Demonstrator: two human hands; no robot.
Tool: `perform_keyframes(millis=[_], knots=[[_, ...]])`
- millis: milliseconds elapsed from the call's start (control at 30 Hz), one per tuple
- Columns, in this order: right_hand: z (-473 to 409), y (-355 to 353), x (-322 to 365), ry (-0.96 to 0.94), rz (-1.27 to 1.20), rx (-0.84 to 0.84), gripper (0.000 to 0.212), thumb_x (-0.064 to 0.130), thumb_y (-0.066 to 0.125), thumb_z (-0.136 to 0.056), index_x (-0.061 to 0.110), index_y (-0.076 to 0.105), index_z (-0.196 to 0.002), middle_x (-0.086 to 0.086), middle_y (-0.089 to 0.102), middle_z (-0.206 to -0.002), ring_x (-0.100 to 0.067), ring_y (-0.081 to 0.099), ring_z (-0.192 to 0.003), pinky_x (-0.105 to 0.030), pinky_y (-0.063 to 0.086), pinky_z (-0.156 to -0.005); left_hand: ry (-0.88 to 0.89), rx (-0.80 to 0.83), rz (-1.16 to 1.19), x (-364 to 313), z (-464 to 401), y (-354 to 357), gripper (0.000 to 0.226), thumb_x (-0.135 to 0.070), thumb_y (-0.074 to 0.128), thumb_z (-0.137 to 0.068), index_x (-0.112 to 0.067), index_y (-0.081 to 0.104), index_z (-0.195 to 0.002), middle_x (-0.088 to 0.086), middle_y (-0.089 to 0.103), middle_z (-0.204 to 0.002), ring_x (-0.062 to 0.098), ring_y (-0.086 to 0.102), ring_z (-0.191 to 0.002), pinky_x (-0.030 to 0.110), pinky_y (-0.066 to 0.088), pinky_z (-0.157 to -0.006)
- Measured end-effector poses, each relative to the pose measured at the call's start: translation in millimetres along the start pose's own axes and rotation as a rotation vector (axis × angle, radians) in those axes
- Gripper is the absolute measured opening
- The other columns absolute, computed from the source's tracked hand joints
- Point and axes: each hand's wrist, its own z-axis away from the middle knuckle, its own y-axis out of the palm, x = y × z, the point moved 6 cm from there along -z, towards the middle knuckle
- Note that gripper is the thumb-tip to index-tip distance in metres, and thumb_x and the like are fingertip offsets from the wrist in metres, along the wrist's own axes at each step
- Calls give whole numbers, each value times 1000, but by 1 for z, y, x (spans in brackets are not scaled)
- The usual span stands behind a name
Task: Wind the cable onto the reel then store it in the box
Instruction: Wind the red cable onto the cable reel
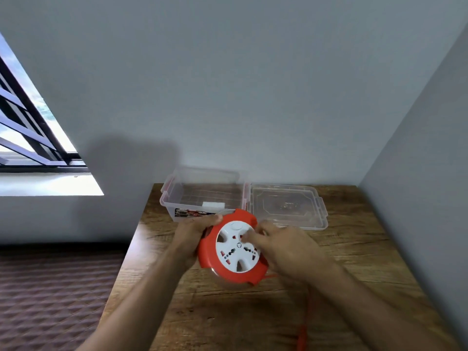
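We find the reel [234, 247] held above the middle of the wooden table [354, 249], just in front of the open box [200, 193] at the far edge. The left hand [192, 236] is clamped on the reel's orange rim; the right hand [286, 249] is curled, fingertips [249, 235] pressed on the white socket face. The cable [305, 317] trails off toward the near edge, blurred. We judge winding is under way: keep the rim steady, turn the face evenly and let the cable feed without kinks. The reel is smooth, round hard plastic; the box and its lid [286, 206] are clear and rigid; the table is grained.
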Motion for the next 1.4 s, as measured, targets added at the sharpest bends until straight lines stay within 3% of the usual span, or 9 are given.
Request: perform_keyframes(millis=[133, 267, 400, 567, 867, 1000, 1100, 1267, 1400], knots=[[8, 10, 13, -315, 106, 126, 58, 30, 59, -99, 45, 31, -148, -8, 27, -160, -32, 66, -106, -40, 62, -72, -184, 246, -236, -5, -9, 3, 48, -25, 84, -71, 0, 77, -112, 31, 75, -113, 48, 72, -99, 52, 60, -86], [4, 1, 28, -459, 193, 94, 60, 26, 66, -93, 43, 40, -145, -18, 41, -149, -25, 66, -75, -34, 58, -50, -248, 363, -398, -9, -15, 11, 33, -24, 77, -81, -9, 81, -110, 23, 79, -110, 38, 74, -93, 42, 62, -79], [7, 10, 37, -613, 241, 137, 58, 19, 61, -93, 40, 41, -143, -17, 42, -149, -23, 64, -65, -27, 40, -44, -306, 330, -436, -9, -21, 10, 51, -25, 84, -71, 0, 76, -115, 21, 79, -104, 34, 76, -84, 43, 63, -79], [-14, 10, 35, -599, 262, 139, 65, 20, 69, -90, 40, 39, -144, -19, 28, -155, -38, 69, -76, -44, 60, -55, -277, 325, -475, -27, -25, 15, 48, -25, 85, -72, 0, 76, -112, 20, 80, -103, 32, 77, -85, 38, 62, -72], [-45, -4, 28, -626, 454, 14, 68, 34, 88, -74, 40, 58, -134, -16, 63, -122, -26, 71, -66, -33, 56, -45, -109, 192, -376, -51, -35, 13, 39, -22, 82, -77, -5, 80, -112, 21, 81, -105, 33, 78, -87, 34, 64, -65], [-59, 2, 17, -412, 385, 57, 65, 43, 60, -97, 40, 26, -152, -21, 53, -134, -32, 69, -87, -38, 58, -57, 33, 79, -261, -49, -34, 6, 33, -20, 80, -80, -3, 80, -109, 22, 81, -103, 32, 79, -84, 40, 67, -69], [-65, 2, 13, -179, 265, 48, 61, 56, 42, -99, 39, 17, -153, -17, 53, -139, -34, 66, -99, -37, 55, -66, 116, 30, -126, -46, -30, 4, 42, -24, 82, -76, 1, 79, -109, 29, 77, -109, 49, 74, -100, 63, 60, -87], [-54, 6, -1, 262, -152, -126, 67, 65, 56, -84, 33, 37, -140, -3, 72, -114, -27, 69, -97, -32, 53, -75, 212, -26, 45, -33, -20, 10, 29, -13, 74, -87, 1, 78, -112, 31, 76, -111, 51, 72, -104, 63, 58, -91], [-42, 35, -2, 518, -521, -174, 72, 62, 67, -81, 32, 38, -138, -3, 68, -125, -25, 69, -102, -31, 60, -73, 231, -7, 56, -23, -16, 16, 21, -10, 72, -90, -10, 82, -108, 22, 81, -103, 42, 76, -93, 51, 63, -81]])
